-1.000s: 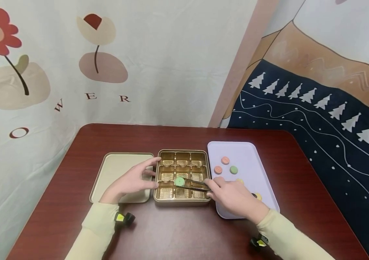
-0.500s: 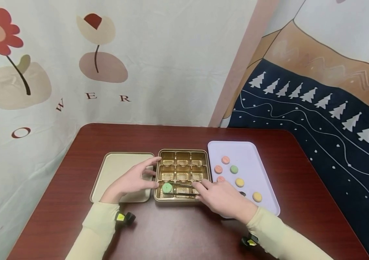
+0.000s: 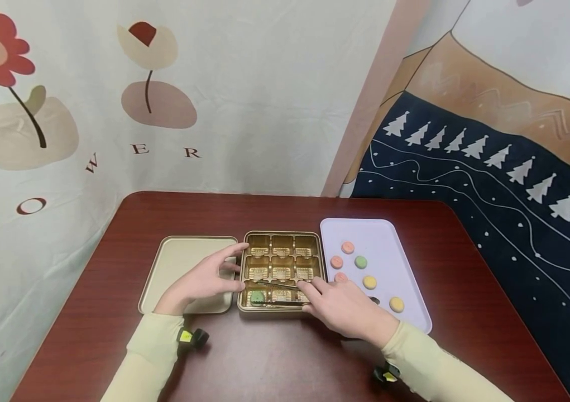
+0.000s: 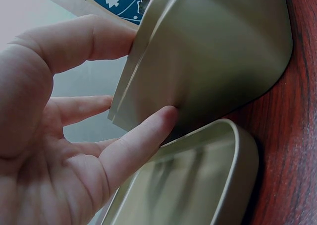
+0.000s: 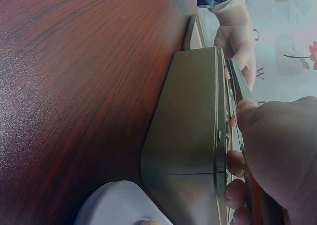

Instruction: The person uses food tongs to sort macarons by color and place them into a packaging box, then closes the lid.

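In the head view, a reddish-brown bench (image 3: pixel 269 357) carries a gold tin (image 3: pixel 282 311) split into nine compartments. One green disc (image 3: pixel 257 297) lies in its near left compartment. The right hand (image 3: pixel 347 307) grasps black tongs (image 3: pixel 274 303), whose two arms stand spread over the near row, their tips by that disc; whether they touch it I cannot tell. The left hand (image 3: pixel 209 277) grasps nothing, its fingers spread and their tips at the tin's left side. Beneath this hand is a pale gold lid (image 3: pixel 189 254), just beside the tin. To the right, a lilac tray (image 3: pixel 390 240) bears three pink discs (image 3: pixel 348 247), a second green disc (image 3: pixel 360 262) and two yellow discs (image 3: pixel 397 304).

In the left wrist view, fingertips rest against the tin's wall and rim, and the lid lies hollow side up next to it.

In the right wrist view, thumb and curled fingers hold the tongs along the tin's rim. A corner of the tray shows near the tin, and the left hand is at the far end.
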